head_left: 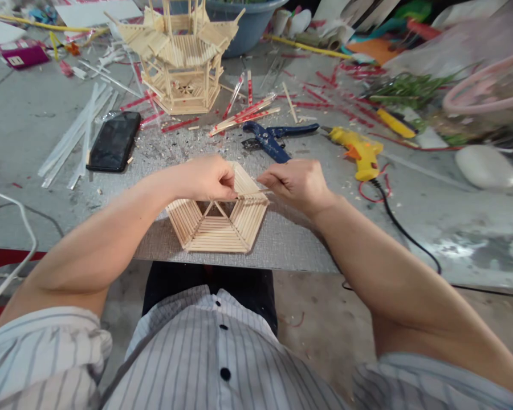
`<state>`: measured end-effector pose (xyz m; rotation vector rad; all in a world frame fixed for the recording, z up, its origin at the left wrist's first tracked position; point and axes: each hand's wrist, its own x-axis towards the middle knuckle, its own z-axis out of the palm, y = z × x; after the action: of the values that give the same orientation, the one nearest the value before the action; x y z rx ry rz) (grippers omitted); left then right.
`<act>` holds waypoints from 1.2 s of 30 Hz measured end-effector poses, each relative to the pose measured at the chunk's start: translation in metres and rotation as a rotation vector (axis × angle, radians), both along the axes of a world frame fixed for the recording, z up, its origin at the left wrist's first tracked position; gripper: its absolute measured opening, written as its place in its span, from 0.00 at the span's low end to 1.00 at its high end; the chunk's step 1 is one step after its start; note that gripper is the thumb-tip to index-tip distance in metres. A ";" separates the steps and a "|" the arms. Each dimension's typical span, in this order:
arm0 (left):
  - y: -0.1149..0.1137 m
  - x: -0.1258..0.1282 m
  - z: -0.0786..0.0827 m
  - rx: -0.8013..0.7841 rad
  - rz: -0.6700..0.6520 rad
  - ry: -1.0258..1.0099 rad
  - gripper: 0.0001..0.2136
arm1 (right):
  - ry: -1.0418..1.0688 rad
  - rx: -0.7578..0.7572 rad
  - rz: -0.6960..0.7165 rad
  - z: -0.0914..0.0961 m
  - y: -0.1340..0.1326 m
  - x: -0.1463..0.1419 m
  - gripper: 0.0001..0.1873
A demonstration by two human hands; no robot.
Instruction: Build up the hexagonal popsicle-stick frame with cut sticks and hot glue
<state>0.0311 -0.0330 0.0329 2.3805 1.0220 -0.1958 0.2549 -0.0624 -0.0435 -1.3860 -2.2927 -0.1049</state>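
so i'm standing by this grey desk (290, 247) and the thing being worked on is a six-sided panel of thin wooden sticks (217, 234), lying flat right at the near edge, straight in front of the person. both hands are over its far half. the left hand (211, 177) is above the far left part and covers a good chunk of it, thumb and fingers pinched together on the end of a thin stick (259, 192). that stick runs over the panel's right side toward the right hand (299, 185), which sits just off the far right edge with its fingers curled in. can't tell from here if the right one actually grips the stick or is only next to it. the near half of the panel is uncovered, and you can see the slats and a couple of spokes meeting around the dark gap in the middle.

just beyond the right hand there's a blue cutting tool (267, 141), and a yellow glue gun (361, 151) lies further right. black phone (114, 141) off to the left, and a tiered stick model (183, 74) stands behind everything, well past the hands.
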 end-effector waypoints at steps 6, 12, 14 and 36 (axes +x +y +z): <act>0.011 -0.016 0.007 0.212 0.026 0.267 0.20 | 0.187 -0.349 0.010 0.008 0.005 0.001 0.18; 0.011 -0.025 0.010 0.239 0.035 0.375 0.26 | 0.038 -0.527 -0.031 0.017 0.005 -0.006 0.18; 0.010 -0.024 0.010 0.216 0.041 0.385 0.27 | 0.017 -0.514 -0.039 0.018 0.004 -0.007 0.21; 0.016 -0.020 0.001 0.385 0.188 0.305 0.30 | 0.139 -0.477 0.119 0.014 0.003 -0.005 0.12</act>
<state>0.0107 -0.0174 0.0336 2.6250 1.5376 -0.3251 0.2500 -0.0593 -0.0296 -1.4121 -2.3647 0.5926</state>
